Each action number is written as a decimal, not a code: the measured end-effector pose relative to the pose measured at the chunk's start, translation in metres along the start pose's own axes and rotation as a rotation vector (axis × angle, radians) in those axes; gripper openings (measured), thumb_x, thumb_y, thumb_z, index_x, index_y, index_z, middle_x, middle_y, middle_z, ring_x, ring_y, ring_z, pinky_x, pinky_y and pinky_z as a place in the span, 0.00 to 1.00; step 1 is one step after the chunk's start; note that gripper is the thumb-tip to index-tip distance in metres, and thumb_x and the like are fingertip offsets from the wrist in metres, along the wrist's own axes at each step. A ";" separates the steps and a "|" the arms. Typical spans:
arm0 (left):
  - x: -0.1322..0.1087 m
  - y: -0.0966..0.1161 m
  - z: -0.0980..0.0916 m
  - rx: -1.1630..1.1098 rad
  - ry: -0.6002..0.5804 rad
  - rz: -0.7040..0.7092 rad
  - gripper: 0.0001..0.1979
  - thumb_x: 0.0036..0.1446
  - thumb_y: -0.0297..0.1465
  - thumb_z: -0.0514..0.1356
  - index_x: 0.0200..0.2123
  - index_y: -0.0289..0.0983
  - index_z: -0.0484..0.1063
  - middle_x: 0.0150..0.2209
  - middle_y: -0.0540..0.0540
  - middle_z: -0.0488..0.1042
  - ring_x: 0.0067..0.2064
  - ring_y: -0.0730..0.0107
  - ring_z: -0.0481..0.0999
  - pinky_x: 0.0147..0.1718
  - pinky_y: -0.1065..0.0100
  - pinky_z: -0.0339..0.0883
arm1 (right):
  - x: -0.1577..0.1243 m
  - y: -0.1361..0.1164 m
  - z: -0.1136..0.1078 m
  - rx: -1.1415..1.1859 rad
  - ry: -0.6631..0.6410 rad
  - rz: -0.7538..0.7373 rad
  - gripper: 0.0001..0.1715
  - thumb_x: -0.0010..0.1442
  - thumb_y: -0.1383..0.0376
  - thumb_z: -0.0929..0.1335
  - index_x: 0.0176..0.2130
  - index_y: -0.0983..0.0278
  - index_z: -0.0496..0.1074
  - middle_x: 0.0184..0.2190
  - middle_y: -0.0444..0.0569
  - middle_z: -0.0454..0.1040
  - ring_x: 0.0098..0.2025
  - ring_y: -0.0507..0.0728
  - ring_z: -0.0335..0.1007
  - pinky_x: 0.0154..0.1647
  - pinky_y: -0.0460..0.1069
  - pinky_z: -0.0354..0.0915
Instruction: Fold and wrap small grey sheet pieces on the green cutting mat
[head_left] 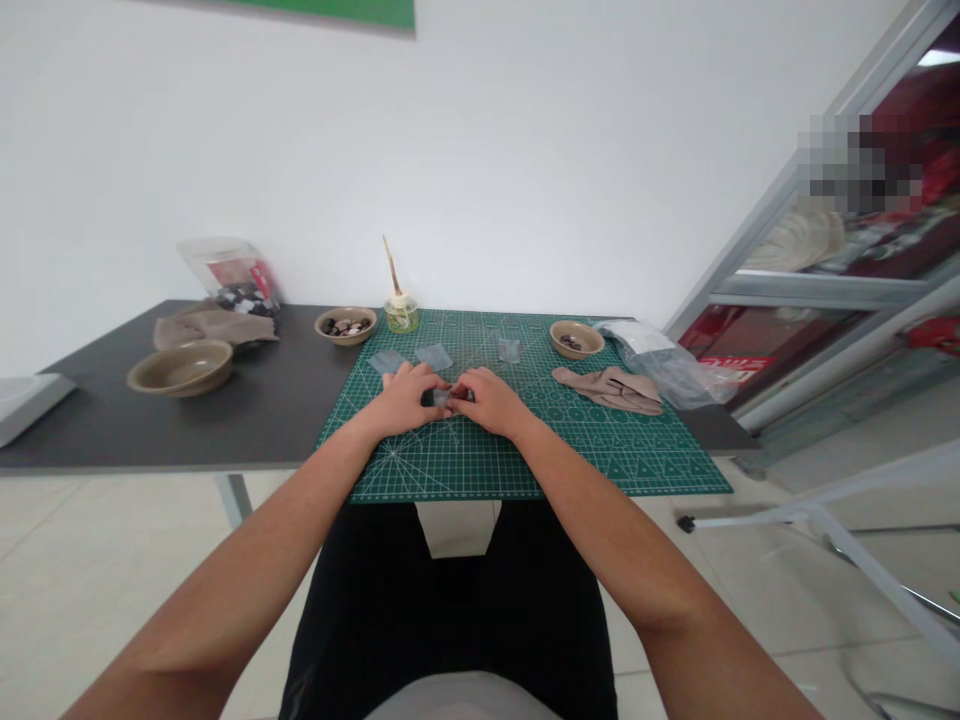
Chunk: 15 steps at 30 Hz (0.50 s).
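Over the green cutting mat [420, 470], my left hand [405, 400] and my right hand [491, 403] meet with their fingertips almost touching. Both are closed in a pinch on a small clear plastic bag [441, 397]. Something dark brown shows by the right fingertips, too small and shaded to make out. Just beyond the hands, small clear bags lie flat: one bag [386, 361] at the left, another bag [434, 356] beside it, and a third bag [510, 350] to the right.
A bowl of pebbles [346, 312] and a bottle with a brush [402, 315] stand behind left. Behind right are a bowl with few pebbles [592, 340], a brown cloth [615, 388] and a large plastic bag [667, 365]. Far left sit a larger bowl [180, 382] and a pebble bag [240, 285].
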<state>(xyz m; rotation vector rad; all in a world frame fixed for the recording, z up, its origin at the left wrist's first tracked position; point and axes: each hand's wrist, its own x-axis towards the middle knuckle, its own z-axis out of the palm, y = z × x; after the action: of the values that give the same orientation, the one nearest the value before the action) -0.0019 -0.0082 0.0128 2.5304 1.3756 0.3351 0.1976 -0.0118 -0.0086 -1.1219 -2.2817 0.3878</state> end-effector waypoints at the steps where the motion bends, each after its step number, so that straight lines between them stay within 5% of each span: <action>1: 0.000 0.000 0.000 0.000 0.000 -0.001 0.23 0.53 0.49 0.60 0.48 0.42 0.75 0.46 0.42 0.70 0.49 0.48 0.63 0.45 0.51 0.56 | 0.000 0.000 0.000 -0.007 0.010 0.026 0.08 0.60 0.63 0.71 0.32 0.64 0.70 0.34 0.46 0.72 0.40 0.55 0.64 0.44 0.50 0.58; 7: 0.000 0.000 0.000 -0.002 0.003 -0.005 0.24 0.53 0.48 0.61 0.50 0.42 0.75 0.47 0.42 0.70 0.50 0.48 0.64 0.45 0.52 0.56 | 0.001 0.000 0.001 -0.107 0.109 0.181 0.09 0.56 0.65 0.71 0.29 0.63 0.67 0.31 0.45 0.69 0.37 0.55 0.62 0.40 0.49 0.57; 15: 0.001 -0.002 0.001 0.011 0.006 0.003 0.24 0.53 0.48 0.61 0.49 0.42 0.75 0.46 0.42 0.70 0.49 0.49 0.64 0.44 0.53 0.55 | 0.000 -0.001 -0.001 0.018 0.003 0.002 0.08 0.56 0.65 0.72 0.30 0.64 0.69 0.31 0.45 0.72 0.38 0.54 0.64 0.42 0.48 0.58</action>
<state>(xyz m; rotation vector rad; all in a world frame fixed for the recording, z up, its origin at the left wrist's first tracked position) -0.0023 -0.0067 0.0112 2.5427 1.3799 0.3365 0.1974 -0.0121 -0.0077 -1.1148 -2.2702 0.4065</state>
